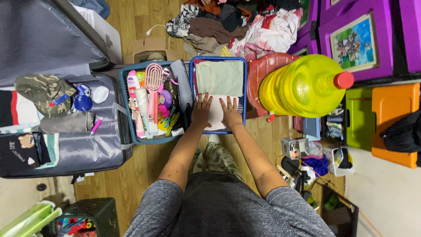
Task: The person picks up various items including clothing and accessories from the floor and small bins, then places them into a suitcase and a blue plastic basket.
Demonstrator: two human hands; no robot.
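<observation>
Both hands lie flat, palms down, on a white folded cloth (215,115) in the near end of a blue plastic basket (244,83) just above picture centre. The left hand (201,109) has its fingers spread and pointing toward twelve o'clock; the right hand (230,113) lies just beside it at three o'clock, fingers also spread, gripping nothing. A pale green folded garment (220,77) fills the basket's far half, touching the white cloth at twelve o'clock. At nine o'clock from the hands a second basket (124,109) holds a pink hairbrush (153,81) and tubes. Farther toward nine lies an open grey suitcase (83,145). At two o'clock stands a big yellow bottle (302,85) with a red cap (343,80).
</observation>
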